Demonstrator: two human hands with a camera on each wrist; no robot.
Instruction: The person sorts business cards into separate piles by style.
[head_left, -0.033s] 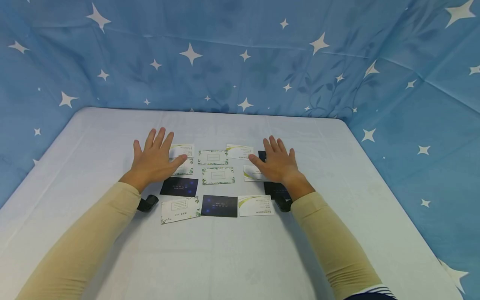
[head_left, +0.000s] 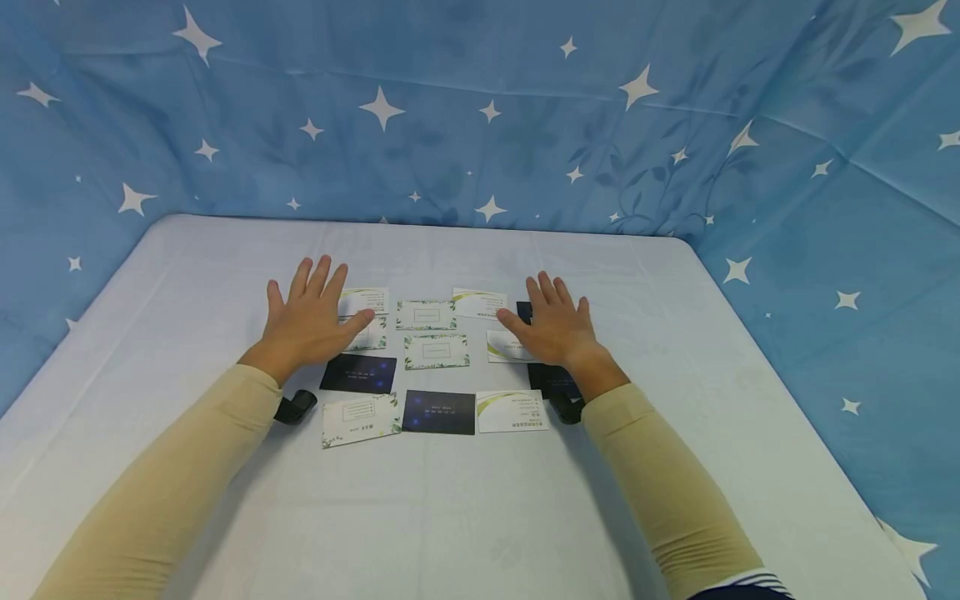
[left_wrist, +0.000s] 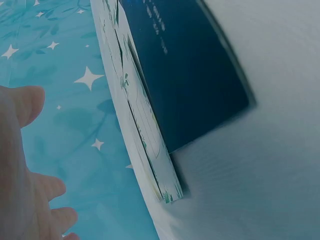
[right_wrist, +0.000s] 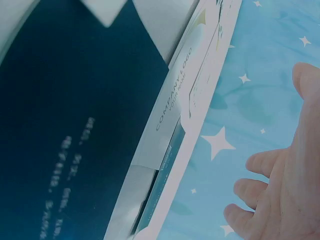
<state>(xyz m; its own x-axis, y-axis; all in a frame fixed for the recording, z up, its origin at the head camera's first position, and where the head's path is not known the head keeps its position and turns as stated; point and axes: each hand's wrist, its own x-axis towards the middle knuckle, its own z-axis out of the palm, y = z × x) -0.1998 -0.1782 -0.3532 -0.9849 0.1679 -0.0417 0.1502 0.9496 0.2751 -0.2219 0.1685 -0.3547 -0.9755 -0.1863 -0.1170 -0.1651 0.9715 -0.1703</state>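
Business cards lie spread on the white tabletop in the head view. My left hand [head_left: 307, 321] is over the left side of the spread, fingers straight and apart, holding nothing. It partly covers a white gold-striped card [head_left: 366, 300] and a leaf-bordered card [head_left: 371, 335]; a dark blue card [head_left: 358, 373] lies by its wrist. My right hand [head_left: 557, 327], also spread with nothing in it, overlaps a white card [head_left: 506, 348] and a dark card [head_left: 551, 379]. Another dark card [head_left: 523, 311] is mostly hidden behind its fingers. Both wrist views show the hands raised above the cards.
Between the hands sit two leaf-bordered cards [head_left: 437, 351] and a gold-striped card [head_left: 480, 302]. Along the front are a leaf-bordered card [head_left: 362, 420], a dark card [head_left: 438, 412] and a gold-striped one [head_left: 513, 412]. A blue starry curtain [head_left: 450, 158] hangs behind the table [head_left: 450, 517].
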